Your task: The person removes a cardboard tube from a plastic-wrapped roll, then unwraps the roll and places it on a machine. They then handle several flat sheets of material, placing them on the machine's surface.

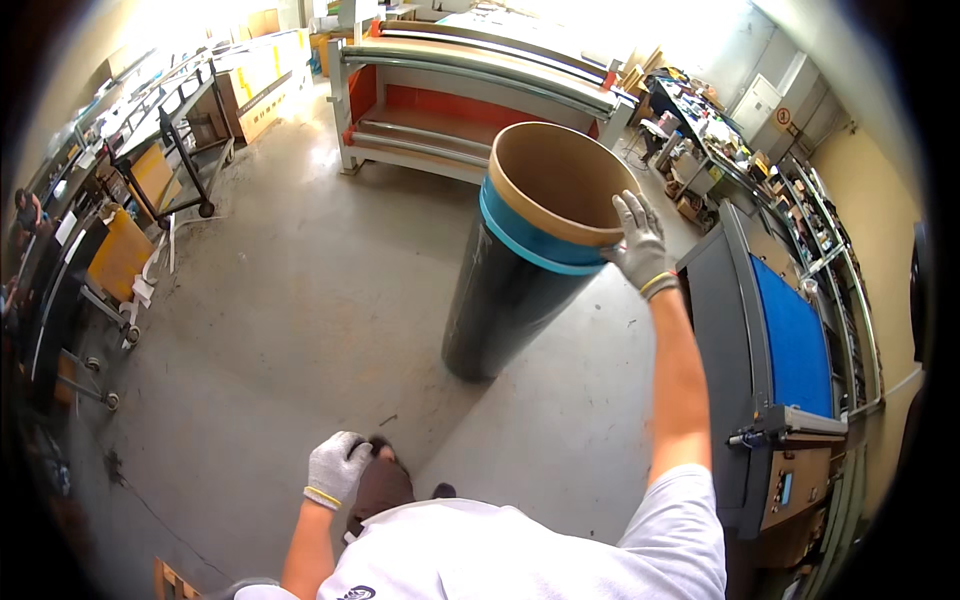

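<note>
A tall, wide hollow tube (520,300) stands on the floor ahead of me, slightly right of centre. Its outside is black, with teal (528,240) near the top and a brown rim and inner wall. My right hand (638,238), in a light grey work glove with a yellowish cuff, is at the right side of this rim. Its fingers lie over the edge and the thumb is on the outer side. Low in front of my body, beside my dark-trousered leg (383,488), my left hand (338,465) wears a matching glove. Its fingers are curled, and nothing shows in them.
Behind the tube stands a long roller machine (440,95) with red panels. At right is a dark grey machine with a blue bed (795,340). Wheeled racks (165,165) line the left, and a person (28,212) is at the far left. A cluttered bench (705,125) stands back right.
</note>
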Tool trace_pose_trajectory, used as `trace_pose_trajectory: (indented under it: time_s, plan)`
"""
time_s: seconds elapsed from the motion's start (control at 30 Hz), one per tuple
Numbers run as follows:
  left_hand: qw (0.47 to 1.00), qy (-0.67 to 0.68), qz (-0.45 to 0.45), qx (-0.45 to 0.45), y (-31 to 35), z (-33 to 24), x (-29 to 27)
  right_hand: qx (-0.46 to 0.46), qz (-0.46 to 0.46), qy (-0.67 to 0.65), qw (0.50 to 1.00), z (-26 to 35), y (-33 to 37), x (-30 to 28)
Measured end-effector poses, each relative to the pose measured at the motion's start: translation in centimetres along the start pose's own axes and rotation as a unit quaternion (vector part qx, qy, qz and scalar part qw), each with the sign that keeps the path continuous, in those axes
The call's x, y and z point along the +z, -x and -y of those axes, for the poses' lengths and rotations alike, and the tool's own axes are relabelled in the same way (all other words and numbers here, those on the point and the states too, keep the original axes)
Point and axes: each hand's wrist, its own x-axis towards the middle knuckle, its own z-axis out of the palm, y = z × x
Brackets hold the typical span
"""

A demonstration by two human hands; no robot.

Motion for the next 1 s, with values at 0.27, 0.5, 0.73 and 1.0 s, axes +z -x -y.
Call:
trace_pose_trajectory:
  time_s: [0.27, 0.5, 0.73, 1.0]
  plan:
    - [0.997, -0.055, 0.047, 0.000, -21.9, 11.5, 3.8, 0.025, 0.029, -0.039, 0.999, 0.9, -12.2, 8.5]
    - [0.986, 0.027, 0.042, 0.160, -48.9, 4.5, 2.1, 0.101, -0.032, 0.022, 0.994, 9.2, -31.0, 21.7]
    - [0.992, 0.022, 0.088, 0.083, -57.6, 8.4, 2.8, 0.009, -0.019, -0.189, 0.982, -1.7, -35.2, 24.2]
    - [0.963, 0.253, -0.002, -0.089, -66.5, 4.8, 6.9, -0.014, -0.167, -0.352, 0.921, -5.9, -43.4, 37.1]
